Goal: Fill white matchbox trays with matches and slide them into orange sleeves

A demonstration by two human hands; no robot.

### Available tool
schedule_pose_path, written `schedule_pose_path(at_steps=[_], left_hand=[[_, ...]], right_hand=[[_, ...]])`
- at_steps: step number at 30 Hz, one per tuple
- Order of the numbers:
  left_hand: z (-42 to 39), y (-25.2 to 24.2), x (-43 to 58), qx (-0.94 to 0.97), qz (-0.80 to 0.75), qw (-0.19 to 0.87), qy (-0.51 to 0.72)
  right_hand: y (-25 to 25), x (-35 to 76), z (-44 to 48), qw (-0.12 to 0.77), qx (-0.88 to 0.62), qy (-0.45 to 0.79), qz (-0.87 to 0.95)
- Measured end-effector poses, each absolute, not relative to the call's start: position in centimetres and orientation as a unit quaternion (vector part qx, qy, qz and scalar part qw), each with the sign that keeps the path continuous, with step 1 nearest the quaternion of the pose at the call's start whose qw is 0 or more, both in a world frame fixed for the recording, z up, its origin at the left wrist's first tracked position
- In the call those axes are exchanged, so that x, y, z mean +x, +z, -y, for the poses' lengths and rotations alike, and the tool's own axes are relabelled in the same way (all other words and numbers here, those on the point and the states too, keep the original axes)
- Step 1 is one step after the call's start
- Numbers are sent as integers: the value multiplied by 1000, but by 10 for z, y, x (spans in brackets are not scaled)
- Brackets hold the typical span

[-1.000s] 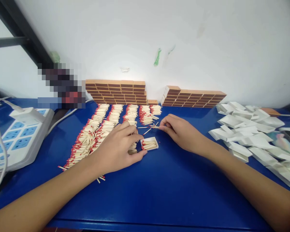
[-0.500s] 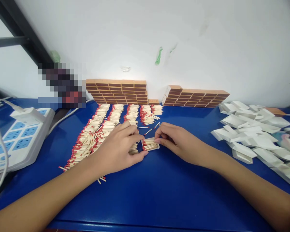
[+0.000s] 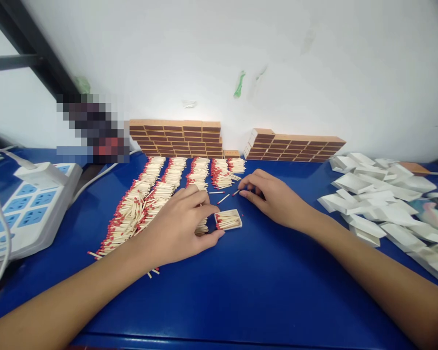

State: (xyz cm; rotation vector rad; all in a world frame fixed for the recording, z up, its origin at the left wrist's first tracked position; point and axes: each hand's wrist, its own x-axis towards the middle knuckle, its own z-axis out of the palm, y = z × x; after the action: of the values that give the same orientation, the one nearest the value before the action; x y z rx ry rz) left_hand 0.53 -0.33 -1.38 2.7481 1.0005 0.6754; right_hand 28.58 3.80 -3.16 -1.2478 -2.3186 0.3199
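Table (image 3: 237,291): blue, carries everything below except the wall.
Left hand (image 3: 180,221): thumb and index spread around the left end of the tray, tips at its near and far corners. Can't tell if they actually clamp it. Palm and fingers cover part of the match rows.
Tray (image 3: 236,213): small, white, flat on the table between the two hands; partly filled with matches (image 3: 226,222), red heads left. Tiny red speck (image 3: 242,215) just right of it.
Power strip (image 3: 31,206): far left, white with blue sockets, plug and cable in.
White folded pieces (image 3: 368,197): loose heap at right, well apart from the tray.
Right hand (image 3: 266,197): beyond the tray, thumb and index tips at the tail of a single match (image 3: 235,193). Pinched or just meeting it, can't tell.
Loose matches (image 3: 223,199): two, between tray and rows.
Match rows (image 3: 153,167): side by side, running away to the stacks.
Stacks (image 3: 177,138): two brown-sided box piles against the wall, lone box (image 3: 231,154) between.
Wall (image 3: 295,63): white, green smear (image 3: 239,85).
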Motion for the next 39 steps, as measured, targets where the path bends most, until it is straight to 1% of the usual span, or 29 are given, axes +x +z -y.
schedule_pose_path(at_steps=[5, 11, 16, 25, 28, 31, 36, 39], left_hand=[[2, -14, 6, 912, -336, 71, 224], [2, -15, 6, 913, -333, 70, 224], [3, -15, 5, 914, -333, 66, 222], [3, -15, 5, 916, -331, 59, 219], [3, -15, 5, 915, -335, 55, 218], [3, -14, 5, 913, -341, 51, 220], [3, -14, 5, 911, -342, 61, 221], [3, -15, 5, 912, -339, 61, 225]], right_hand=[[-33, 287, -43, 223, -464, 126, 848], [-26, 272, -35, 208, -422, 127, 873], [-25, 259, -32, 198, -407, 103, 886], [-26, 257, -37, 193, -401, 118, 888], [-18, 260, -33, 211, -408, 109, 882], [-9, 260, -20, 225, -404, 128, 877], [-4, 253, 0, 178, -392, 173, 886], [-3, 267, -8, 199, -407, 164, 876]])
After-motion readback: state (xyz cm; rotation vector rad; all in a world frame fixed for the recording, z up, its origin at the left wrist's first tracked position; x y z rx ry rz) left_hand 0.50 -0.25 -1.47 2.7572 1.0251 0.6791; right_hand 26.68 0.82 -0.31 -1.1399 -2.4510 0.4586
